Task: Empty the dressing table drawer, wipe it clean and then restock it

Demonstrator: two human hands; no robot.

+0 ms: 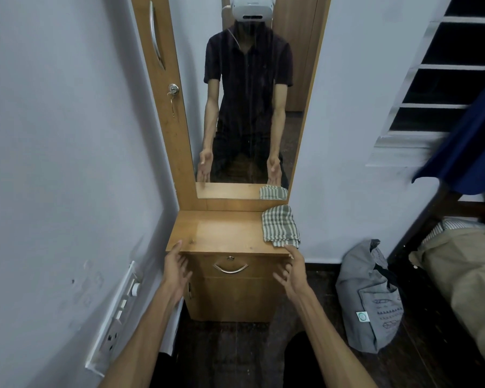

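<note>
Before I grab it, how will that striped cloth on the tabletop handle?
The striped cloth is probably floppy: it lies folded in soft layers. It looks light, being thin fabric. One corner hangs past the edge of the tabletop, so a sideways push might slide it off rather than bunch it up.

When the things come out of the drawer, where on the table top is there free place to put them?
The table top is bare from its left edge to the striped cloth, and back to the mirror. The right end is taken by the cloth, which hangs over the front corner. Both hands, left and right, flank the closed drawer.
</note>
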